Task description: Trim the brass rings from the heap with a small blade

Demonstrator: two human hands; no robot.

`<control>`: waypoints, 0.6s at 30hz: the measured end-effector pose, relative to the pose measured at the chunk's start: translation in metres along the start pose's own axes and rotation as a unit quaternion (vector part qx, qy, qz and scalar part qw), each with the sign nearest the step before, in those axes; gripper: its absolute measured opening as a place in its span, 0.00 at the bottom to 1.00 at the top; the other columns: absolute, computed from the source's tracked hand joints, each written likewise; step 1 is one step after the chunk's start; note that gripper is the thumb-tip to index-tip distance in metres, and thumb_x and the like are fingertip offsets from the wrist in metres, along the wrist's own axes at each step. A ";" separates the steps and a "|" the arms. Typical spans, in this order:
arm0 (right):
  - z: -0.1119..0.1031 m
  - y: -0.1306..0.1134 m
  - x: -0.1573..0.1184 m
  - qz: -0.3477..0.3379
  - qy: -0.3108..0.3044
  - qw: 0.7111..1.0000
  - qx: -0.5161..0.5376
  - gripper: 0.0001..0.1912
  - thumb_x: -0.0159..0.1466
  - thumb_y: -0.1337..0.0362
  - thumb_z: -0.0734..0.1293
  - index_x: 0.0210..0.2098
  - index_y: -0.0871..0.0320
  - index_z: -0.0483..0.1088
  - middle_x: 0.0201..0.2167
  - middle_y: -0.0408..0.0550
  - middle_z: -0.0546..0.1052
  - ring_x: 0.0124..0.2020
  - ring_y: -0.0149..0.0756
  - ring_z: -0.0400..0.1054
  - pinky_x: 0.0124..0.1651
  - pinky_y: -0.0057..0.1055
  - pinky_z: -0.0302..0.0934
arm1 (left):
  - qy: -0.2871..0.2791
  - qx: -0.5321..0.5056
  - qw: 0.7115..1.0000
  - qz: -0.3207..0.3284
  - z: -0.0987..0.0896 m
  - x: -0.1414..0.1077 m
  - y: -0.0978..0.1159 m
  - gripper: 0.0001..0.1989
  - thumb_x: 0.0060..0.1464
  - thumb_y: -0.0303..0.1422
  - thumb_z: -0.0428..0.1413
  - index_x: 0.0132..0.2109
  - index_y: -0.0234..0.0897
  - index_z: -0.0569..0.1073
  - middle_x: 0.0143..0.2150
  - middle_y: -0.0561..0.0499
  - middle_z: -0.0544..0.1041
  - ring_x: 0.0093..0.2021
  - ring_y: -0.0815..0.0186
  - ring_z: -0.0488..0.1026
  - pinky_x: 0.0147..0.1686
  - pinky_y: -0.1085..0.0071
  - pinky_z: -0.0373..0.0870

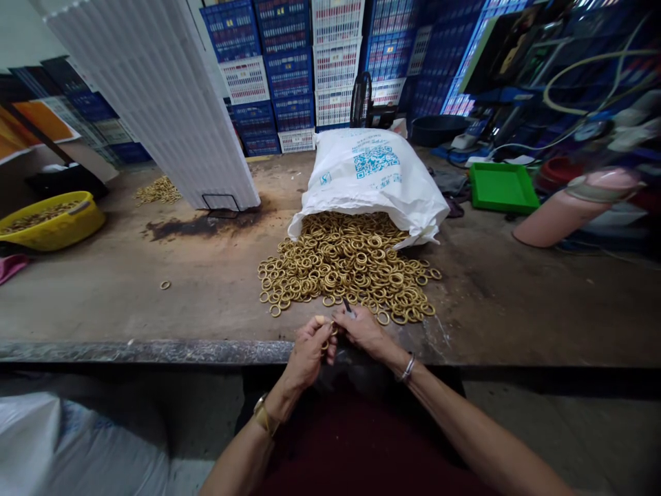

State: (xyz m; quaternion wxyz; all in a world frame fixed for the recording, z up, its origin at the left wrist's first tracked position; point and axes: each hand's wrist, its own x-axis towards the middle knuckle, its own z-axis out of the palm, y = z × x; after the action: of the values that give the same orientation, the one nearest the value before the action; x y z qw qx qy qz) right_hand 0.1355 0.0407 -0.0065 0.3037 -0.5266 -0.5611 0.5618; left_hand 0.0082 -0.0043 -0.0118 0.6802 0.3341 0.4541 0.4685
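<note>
At the near edge of the table [217,303]: pinching gold-coloured rings [333,332] in the left hand [308,350], thumb against fingers; gripping a small dark-tipped tool [350,311] in the right hand [368,333]. Can't tell ring count or tool type for sure, too small from here. Also heaped loose just beyond, spilling from a white sack [335,162]. Should handle light, stiff, hard to break, maybe slippery. Best taken by the outer rim, clear of the tool's tip.

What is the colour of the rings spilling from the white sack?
The rings are brassy gold, seen in the head view.
</note>
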 end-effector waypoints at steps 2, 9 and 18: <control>0.000 -0.002 0.000 -0.014 0.002 1.000 -0.015 0.10 0.53 0.58 0.60 0.21 0.59 0.62 0.12 0.36 0.59 0.14 0.22 0.51 0.16 0.21 0.45 | -0.008 -0.018 1.000 -0.012 0.001 0.000 0.002 0.15 0.48 0.43 0.54 0.33 0.35 0.63 0.21 0.58 0.65 0.16 0.77 0.59 0.14 0.80 0.56; 0.001 0.004 0.005 -0.038 0.014 0.999 -0.023 0.10 0.54 0.59 0.59 0.21 0.58 0.60 0.13 0.36 0.60 0.15 0.24 0.52 0.19 0.22 0.48 | -0.006 -0.041 0.999 0.015 0.001 -0.002 0.002 0.14 0.48 0.42 0.54 0.32 0.35 0.62 0.22 0.57 0.64 0.16 0.77 0.59 0.15 0.80 0.56; -0.004 0.009 -0.002 -0.177 0.003 0.947 -0.268 0.08 0.54 0.68 0.57 0.22 0.59 0.64 0.17 0.41 0.66 0.20 0.26 0.55 0.24 0.23 0.48 | 0.015 -0.073 0.997 0.031 0.000 0.000 0.003 0.13 0.48 0.41 0.55 0.33 0.36 0.62 0.23 0.57 0.65 0.18 0.76 0.61 0.15 0.80 0.56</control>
State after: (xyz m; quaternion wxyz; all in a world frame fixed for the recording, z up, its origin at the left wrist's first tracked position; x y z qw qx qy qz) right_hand 0.1418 0.0379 -0.0139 0.2478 -0.4829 -0.7739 0.3262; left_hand 0.0078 -0.0034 -0.0094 0.6807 0.2905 0.4185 0.5265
